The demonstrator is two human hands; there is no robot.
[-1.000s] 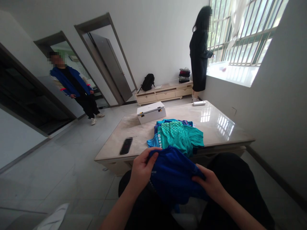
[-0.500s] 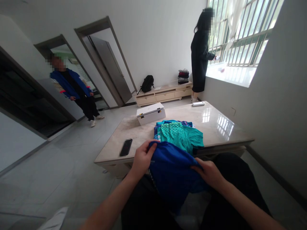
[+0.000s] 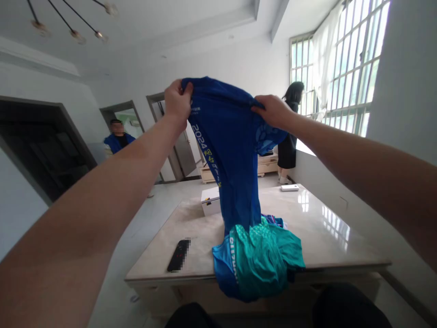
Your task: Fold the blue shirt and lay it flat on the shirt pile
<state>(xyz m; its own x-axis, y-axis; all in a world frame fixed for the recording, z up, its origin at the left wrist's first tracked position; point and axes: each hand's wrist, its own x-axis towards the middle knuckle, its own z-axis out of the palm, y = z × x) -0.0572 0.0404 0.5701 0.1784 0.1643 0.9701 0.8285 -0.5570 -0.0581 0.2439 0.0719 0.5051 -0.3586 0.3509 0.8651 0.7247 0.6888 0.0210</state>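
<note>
A blue T-shirt [image 3: 235,146] with "2024" printed down one side hangs in the air from both my hands. My left hand [image 3: 178,101] pinches its upper left corner, fingers closed on the cloth. My right hand [image 3: 275,110] grips it at the upper right, near a patterned sleeve. The shirt's lower end reaches down behind a green shirt [image 3: 269,259], which lies bunched with other clothes over the table's near edge. A lighter blue garment [image 3: 223,269] shows at the pile's left.
The stone-topped table [image 3: 341,246] carries a black phone [image 3: 178,256] at left, a white box [image 3: 210,201] behind the shirt and a white remote-like object [image 3: 289,187] at the far right. One person [image 3: 119,139] stands by a doorway, another [image 3: 288,146] by the window.
Both my hands have risen from lap height with the blue T-shirt, which now hangs stretched out downward. The view has tilted up. More of the green shirt droops over the table edge.
</note>
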